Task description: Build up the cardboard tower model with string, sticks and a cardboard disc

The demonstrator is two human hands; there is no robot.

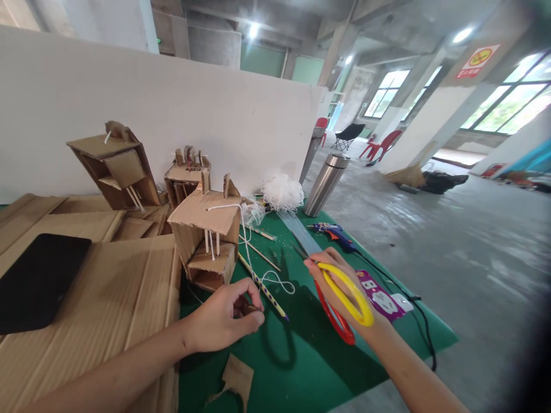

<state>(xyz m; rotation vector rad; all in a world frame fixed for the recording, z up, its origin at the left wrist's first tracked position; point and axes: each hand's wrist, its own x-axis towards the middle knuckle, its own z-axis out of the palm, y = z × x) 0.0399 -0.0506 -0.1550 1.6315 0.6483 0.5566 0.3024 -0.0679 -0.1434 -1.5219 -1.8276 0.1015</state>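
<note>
- Pinching a small brown piece [248, 308] between thumb and curled forefinger of left hand [230, 315], with only a narrow gap; near the cardboard box [202, 215], in front and to its right.
- Gripping scissors [365, 312] in right hand [338, 275], with fingers closed near the blades and loops lying back toward the wrist; right of the box, well apart from it. Cannot tell about any finger inside the loops.
- Judging the piece: probably cardboard, hence light, fairly stiff, not slippery, easily creased or torn. Best taken by the rim, with light pressure. Cannot tell full outline, being partly hidden by fingers.
- Judging the scissors: rigid, likely light, perhaps smooth at the handles. Best held by the loops, clear of the tips.
- Noting around the box: string [242, 217] over its top and right side, pencil [264, 288] just to its right, cut scrap [240, 376] in front.
- Reading labels: large "B" on purple card [381, 298], right of the box. Red-and-white sign [478, 60], far behind and right of the box, too small to read. No brand legible on glue gun [334, 234], also right of the box.
</note>
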